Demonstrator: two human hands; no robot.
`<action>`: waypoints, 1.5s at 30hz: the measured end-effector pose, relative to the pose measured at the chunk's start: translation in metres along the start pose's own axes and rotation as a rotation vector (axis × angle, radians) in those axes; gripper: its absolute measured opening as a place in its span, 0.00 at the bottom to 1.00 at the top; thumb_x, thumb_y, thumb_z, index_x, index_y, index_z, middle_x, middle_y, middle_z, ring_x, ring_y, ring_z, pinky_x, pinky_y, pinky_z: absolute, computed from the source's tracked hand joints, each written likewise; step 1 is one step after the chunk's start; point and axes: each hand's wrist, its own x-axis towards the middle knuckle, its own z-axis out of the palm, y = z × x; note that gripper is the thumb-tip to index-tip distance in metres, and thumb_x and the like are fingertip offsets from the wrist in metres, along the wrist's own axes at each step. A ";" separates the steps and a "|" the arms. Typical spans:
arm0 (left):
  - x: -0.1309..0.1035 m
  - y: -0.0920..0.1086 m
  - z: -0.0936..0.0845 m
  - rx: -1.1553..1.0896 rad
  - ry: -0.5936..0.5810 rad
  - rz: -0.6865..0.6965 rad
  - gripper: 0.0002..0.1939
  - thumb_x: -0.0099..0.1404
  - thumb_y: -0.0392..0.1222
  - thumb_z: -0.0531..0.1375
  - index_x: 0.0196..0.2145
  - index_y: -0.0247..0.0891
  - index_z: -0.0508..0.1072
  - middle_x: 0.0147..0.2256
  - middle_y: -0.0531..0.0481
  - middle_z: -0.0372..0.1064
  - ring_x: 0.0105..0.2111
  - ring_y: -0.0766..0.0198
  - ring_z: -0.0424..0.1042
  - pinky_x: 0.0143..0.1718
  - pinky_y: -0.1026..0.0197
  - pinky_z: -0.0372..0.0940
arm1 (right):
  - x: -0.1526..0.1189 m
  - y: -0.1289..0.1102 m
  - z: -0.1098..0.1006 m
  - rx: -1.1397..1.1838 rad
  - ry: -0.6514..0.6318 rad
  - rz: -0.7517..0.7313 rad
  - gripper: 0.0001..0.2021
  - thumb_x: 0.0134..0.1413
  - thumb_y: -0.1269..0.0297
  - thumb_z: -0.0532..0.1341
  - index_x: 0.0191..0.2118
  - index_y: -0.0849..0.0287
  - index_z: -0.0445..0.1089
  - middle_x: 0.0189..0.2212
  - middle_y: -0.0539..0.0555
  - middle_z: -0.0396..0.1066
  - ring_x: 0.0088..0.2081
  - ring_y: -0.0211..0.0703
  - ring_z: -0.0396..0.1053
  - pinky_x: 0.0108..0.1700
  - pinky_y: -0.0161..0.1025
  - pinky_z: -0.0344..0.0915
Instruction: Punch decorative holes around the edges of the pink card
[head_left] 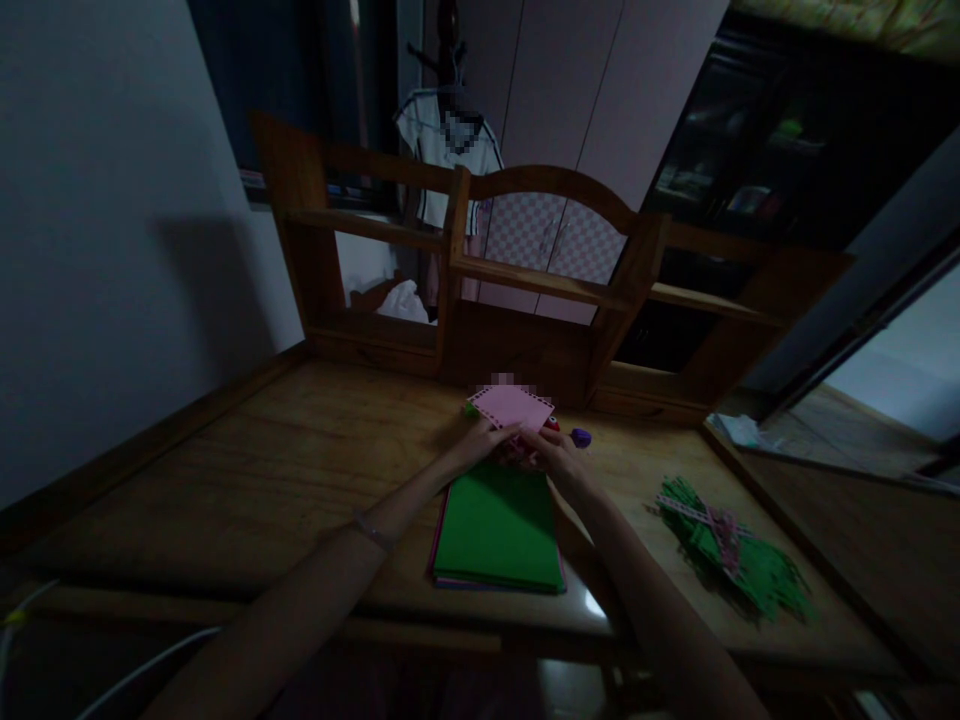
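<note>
My left hand point(480, 441) and my right hand point(556, 452) meet over the desk, fingers closed on the near corner of a pink sheet of paper point(514, 405). Dark notches or marks run along the edges of that sheet. Below my hands lies a stack of coloured paper point(498, 530), green on top, with pink and purple edges showing underneath. Small pink pieces and a red object point(553, 423) are partly hidden by my right hand; their kind is unclear. A purple object point(580, 438) sits just right of it. Something green point(470, 409) peeks out behind the sheet.
A pile of green paper strips point(765, 575) with a few pink ones lies at the desk's right. The wooden desk point(300, 470) has a shelf unit point(540, 270) along its back. Beyond hang clothes point(442, 150) before cupboards. A white wall point(135, 250) borders the left.
</note>
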 end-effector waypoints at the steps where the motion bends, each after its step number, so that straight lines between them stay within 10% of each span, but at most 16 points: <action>1: 0.001 -0.001 0.000 0.003 0.000 0.006 0.16 0.55 0.49 0.63 0.34 0.31 0.73 0.30 0.46 0.71 0.30 0.61 0.68 0.33 0.61 0.63 | 0.000 0.000 0.000 -0.004 0.001 0.014 0.16 0.47 0.51 0.64 0.34 0.59 0.73 0.26 0.52 0.73 0.22 0.35 0.66 0.26 0.32 0.61; 45: 0.001 0.003 0.003 -0.075 0.021 -0.038 0.15 0.56 0.47 0.62 0.35 0.32 0.74 0.28 0.47 0.73 0.33 0.59 0.71 0.37 0.58 0.64 | 0.004 -0.003 -0.004 0.111 0.050 0.111 0.18 0.46 0.49 0.65 0.32 0.62 0.72 0.28 0.56 0.72 0.21 0.34 0.66 0.24 0.32 0.65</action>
